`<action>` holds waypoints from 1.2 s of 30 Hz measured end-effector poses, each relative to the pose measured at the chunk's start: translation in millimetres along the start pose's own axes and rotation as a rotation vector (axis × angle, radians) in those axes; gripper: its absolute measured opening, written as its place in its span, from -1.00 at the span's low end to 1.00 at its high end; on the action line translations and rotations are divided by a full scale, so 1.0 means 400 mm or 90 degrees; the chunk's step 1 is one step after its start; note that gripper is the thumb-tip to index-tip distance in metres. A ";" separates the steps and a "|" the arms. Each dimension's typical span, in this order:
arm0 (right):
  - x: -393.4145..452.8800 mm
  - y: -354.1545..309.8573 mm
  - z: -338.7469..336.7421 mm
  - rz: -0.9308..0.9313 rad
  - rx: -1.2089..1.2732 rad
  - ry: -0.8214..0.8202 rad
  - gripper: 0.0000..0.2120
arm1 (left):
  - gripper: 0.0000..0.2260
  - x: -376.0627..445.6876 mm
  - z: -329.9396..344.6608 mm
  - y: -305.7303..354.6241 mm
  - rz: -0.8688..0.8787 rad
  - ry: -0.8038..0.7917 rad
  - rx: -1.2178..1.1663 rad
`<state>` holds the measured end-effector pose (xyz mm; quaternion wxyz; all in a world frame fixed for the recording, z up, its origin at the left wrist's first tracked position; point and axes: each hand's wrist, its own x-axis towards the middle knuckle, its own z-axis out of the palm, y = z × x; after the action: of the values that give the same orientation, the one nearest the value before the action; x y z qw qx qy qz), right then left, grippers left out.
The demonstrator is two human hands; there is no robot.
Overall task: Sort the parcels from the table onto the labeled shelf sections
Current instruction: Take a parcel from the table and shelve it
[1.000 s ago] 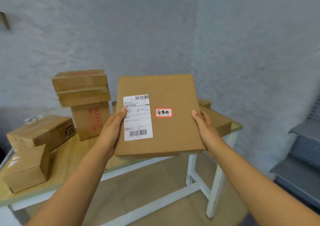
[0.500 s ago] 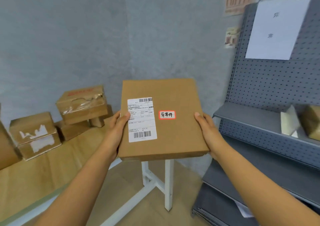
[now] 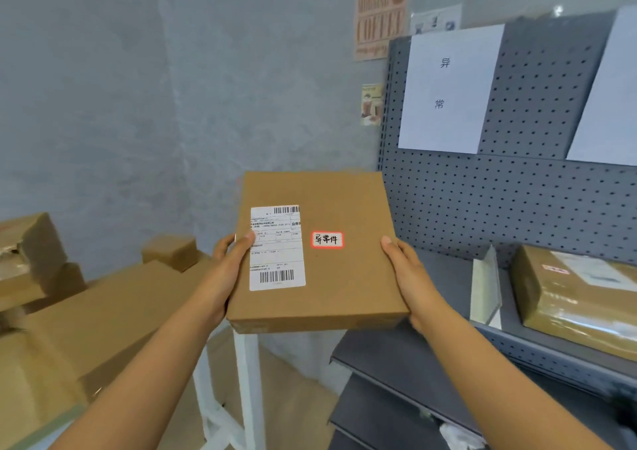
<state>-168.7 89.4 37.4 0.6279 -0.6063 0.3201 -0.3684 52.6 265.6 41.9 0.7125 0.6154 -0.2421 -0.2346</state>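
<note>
A flat brown parcel (image 3: 320, 253), bearing a white barcode label (image 3: 276, 248) and a small red-bordered tag (image 3: 327, 239), is held in mid-air between desk (image 3: 41, 418) and shelf (image 3: 448, 270). The left hand (image 3: 229, 263) and right hand (image 3: 406, 277) grip its side edges, thumbs on top. Bare shelf surface lies just beyond its right edge, beside a taped parcel (image 3: 579, 294).

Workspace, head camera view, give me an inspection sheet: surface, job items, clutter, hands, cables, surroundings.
Surface: wooden table at left, white legs.
Job's things: held parcel carries a shipping label and a red-edged sticker; grey shelf at right; sign on its pegboard; wrapped parcel already shelved.
Clutter: several cardboard boxes on the table.
Grippers: left hand and right hand grip the parcel's sides.
Cables: nothing seen.
Surroundings: grey wall, coffee poster.
</note>
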 end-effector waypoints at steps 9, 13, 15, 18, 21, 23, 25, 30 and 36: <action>0.213 -0.040 -0.186 -0.046 -0.020 0.159 -0.50 | -0.53 0.296 0.303 -0.001 0.006 -0.130 0.002; 0.284 -0.030 -0.250 -0.037 -0.030 0.252 -0.46 | -0.57 0.418 0.423 -0.027 -0.015 -0.245 0.015; 0.314 -0.028 -0.272 -0.029 -0.046 0.297 -0.45 | -0.54 0.469 0.474 -0.044 -0.026 -0.299 0.027; 0.362 -0.010 -0.291 -0.002 -0.083 0.352 -0.44 | -0.49 0.535 0.532 -0.078 -0.039 -0.356 0.049; 0.409 0.034 -0.299 0.049 -0.092 0.380 -0.52 | -0.47 0.591 0.565 -0.130 -0.069 -0.392 0.072; 0.429 0.065 -0.300 0.095 -0.083 0.391 -0.53 | -0.46 0.622 0.579 -0.171 -0.103 -0.410 0.087; 0.444 0.089 -0.304 0.138 -0.087 0.393 -0.48 | -0.45 0.645 0.594 -0.206 -0.134 -0.423 0.109; 0.472 0.125 -0.332 0.205 -0.167 0.388 -0.50 | -0.46 0.670 0.648 -0.267 -0.165 -0.423 0.149; 0.506 0.155 -0.366 0.258 -0.170 0.361 -0.52 | -0.67 0.688 0.691 -0.307 -0.210 -0.425 0.195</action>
<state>-182.4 -160.4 -24.1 0.4900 -0.4809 0.6401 -0.3448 85.8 -135.8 -29.4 0.4473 0.6351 -0.3902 -0.4942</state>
